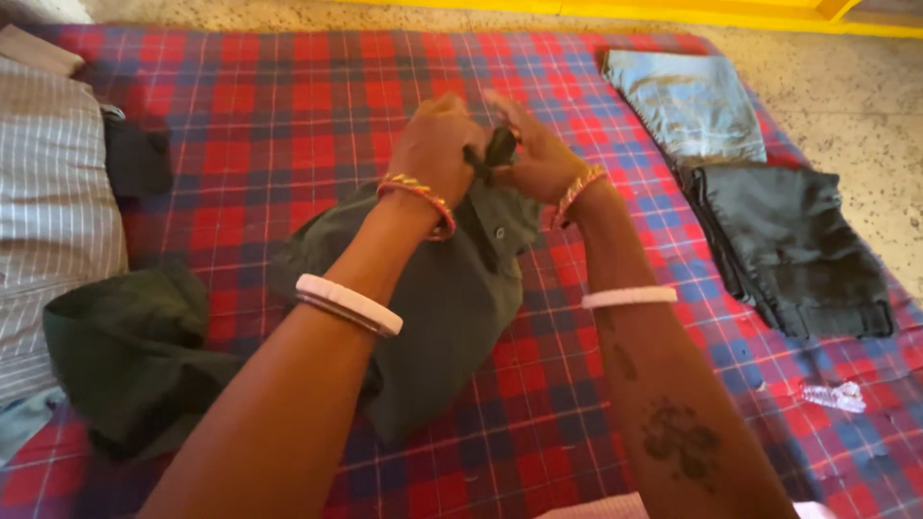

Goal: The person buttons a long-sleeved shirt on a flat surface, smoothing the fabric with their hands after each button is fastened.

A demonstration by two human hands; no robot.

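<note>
A dark green shirt lies partly on the red and blue checked bedcover, its top edge lifted up. My left hand and my right hand meet above the middle of the bed, and both pinch the raised edge of the shirt between their fingers. The cloth hangs down from the hands toward my wrists. Both wrists wear bangles, and a pale band sits on each forearm.
A folded light blue garment and a folded dark grey garment lie at the bed's right side. A striped grey cloth and a crumpled dark green garment lie at the left. Speckled floor lies beyond.
</note>
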